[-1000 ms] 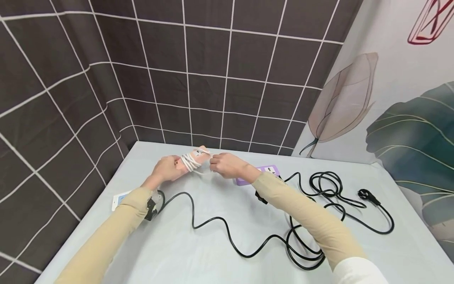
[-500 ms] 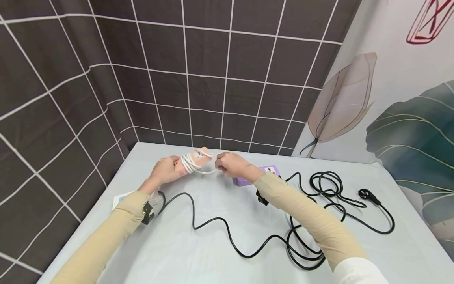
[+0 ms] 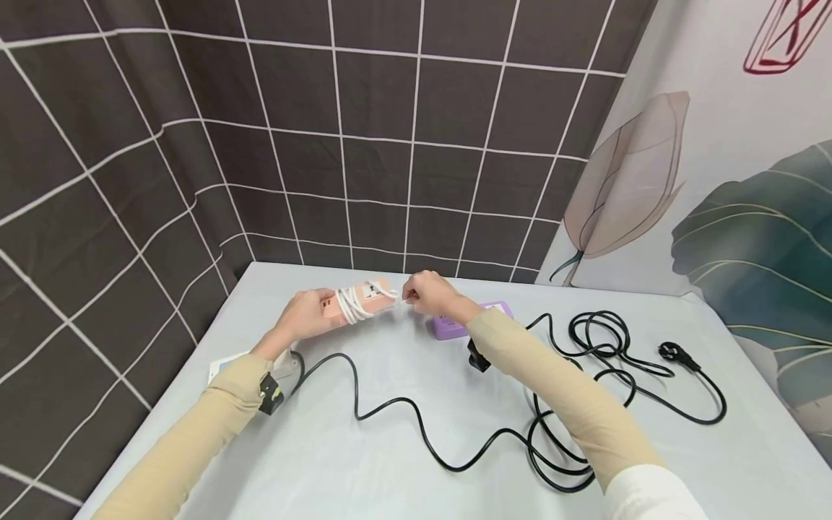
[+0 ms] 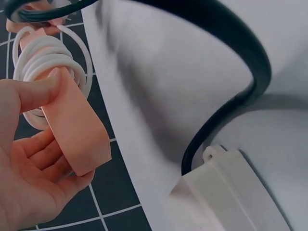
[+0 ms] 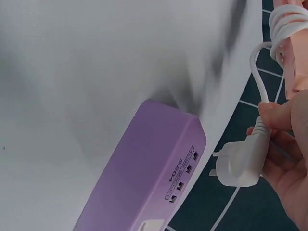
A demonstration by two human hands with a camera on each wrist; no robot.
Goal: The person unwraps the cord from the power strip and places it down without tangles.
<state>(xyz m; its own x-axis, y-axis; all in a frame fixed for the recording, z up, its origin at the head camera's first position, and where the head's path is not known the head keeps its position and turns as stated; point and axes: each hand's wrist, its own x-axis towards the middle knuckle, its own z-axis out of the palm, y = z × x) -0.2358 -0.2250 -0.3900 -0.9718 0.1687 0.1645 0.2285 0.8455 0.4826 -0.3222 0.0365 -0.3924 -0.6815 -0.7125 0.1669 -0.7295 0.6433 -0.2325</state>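
My left hand (image 3: 304,315) grips a pink power strip (image 4: 79,127) by one end, thumb on one face and fingers beneath. Several turns of white cord (image 3: 352,305) are wound round the strip's middle, and white sockets show near its far end. From the coil the cord runs to my right hand (image 3: 430,292), whose thumb and fingers pinch it just behind a white plug (image 5: 243,161). In the right wrist view the plug's pins point left. The strip is held tilted above the table's back part.
A purple power strip (image 5: 149,159) lies under my right wrist. A white power strip (image 4: 216,192) sits by my left forearm, partly hidden. Its black cord (image 3: 429,440) winds across the table (image 3: 364,477) to loops at the right, near a black plug (image 3: 676,354). Dark gridded cloth (image 3: 377,166) hangs behind.
My right hand has moved slightly right and up, holding the white cord. The pink power strip has tilted flatter and its far end has shifted a little right.
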